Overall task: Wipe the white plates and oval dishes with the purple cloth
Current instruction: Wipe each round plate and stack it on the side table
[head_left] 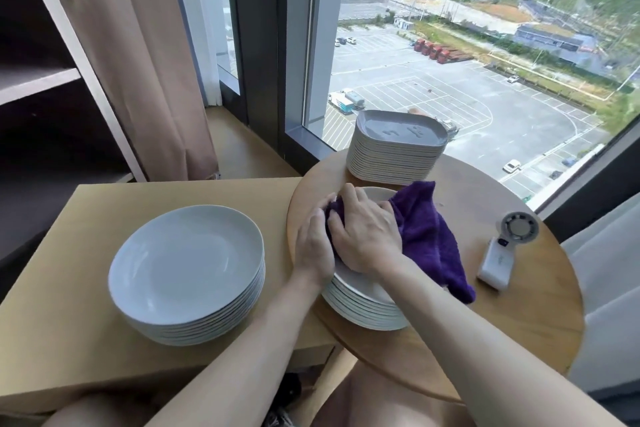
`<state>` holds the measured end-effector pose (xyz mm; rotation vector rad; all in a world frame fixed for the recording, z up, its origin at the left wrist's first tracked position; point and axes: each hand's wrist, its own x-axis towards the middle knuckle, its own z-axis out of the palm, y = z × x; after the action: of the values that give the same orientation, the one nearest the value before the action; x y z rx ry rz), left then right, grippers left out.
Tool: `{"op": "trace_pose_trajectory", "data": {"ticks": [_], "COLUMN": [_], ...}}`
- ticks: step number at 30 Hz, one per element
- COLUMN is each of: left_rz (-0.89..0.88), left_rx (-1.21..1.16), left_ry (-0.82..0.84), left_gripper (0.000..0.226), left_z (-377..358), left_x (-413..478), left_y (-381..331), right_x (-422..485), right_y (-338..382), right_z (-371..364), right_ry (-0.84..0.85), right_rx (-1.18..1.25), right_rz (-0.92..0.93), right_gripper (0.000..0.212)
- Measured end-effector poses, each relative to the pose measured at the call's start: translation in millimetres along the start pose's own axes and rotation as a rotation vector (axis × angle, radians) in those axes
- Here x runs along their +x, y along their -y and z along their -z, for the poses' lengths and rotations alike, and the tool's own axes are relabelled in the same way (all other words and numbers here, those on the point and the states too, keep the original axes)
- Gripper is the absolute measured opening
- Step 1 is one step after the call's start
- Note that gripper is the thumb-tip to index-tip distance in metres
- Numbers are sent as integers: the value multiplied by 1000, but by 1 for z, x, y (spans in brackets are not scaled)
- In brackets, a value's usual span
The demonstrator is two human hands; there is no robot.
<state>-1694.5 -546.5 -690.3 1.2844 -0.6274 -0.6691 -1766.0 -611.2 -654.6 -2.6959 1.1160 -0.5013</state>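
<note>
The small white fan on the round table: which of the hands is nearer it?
The right. The right hand holds the purple cloth on the top plate, left of the fan; the left hand grips that plate's rim farther left.

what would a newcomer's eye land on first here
Both hands meet mid-frame: the right hand grips the purple cloth on top of a plate stack on the round table, the left hand holding its rim. A second stack of white plates sits left, oval dishes piled by the window behind.
</note>
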Motion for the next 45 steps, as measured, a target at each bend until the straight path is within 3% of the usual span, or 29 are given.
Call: {"op": "trace_pose_trajectory", "data": {"ticks": [7,10,13,19,26,35,38,45], "left_rz": [70,113,142,134,115,39,10,-41], "left_rx": [87,161,219,278,187,117,85,159], "left_ry": [39,84,129,194,162,79,50,71], "left_gripper": [44,58,72,72,68,52,35,39], "left_z": [2,5,10,17,14,8,6,7], "left_x": [-7,-10,-8,-4,-6,-5,-5,-5], "left_y": [-8,-13,-17,-17,-9,-3,1,-2], "right_x": [-34,-49,-60,-51,0,22,21,0], "right_y": [-7,-15,-25,-64,-76,-39,-25,5], "right_z": [18,32,43,55,35,1,-3,-3], "right_ry": [187,229,204,92,-33,-185,-174,-29], "right_rx": [18,-40,-195,-508,-461,-317,-253,-101], "right_rz": [64,58,52,-106,-56,-153,-185,-25], "right_gripper": [21,23,23,23,30,35,35,31]}}
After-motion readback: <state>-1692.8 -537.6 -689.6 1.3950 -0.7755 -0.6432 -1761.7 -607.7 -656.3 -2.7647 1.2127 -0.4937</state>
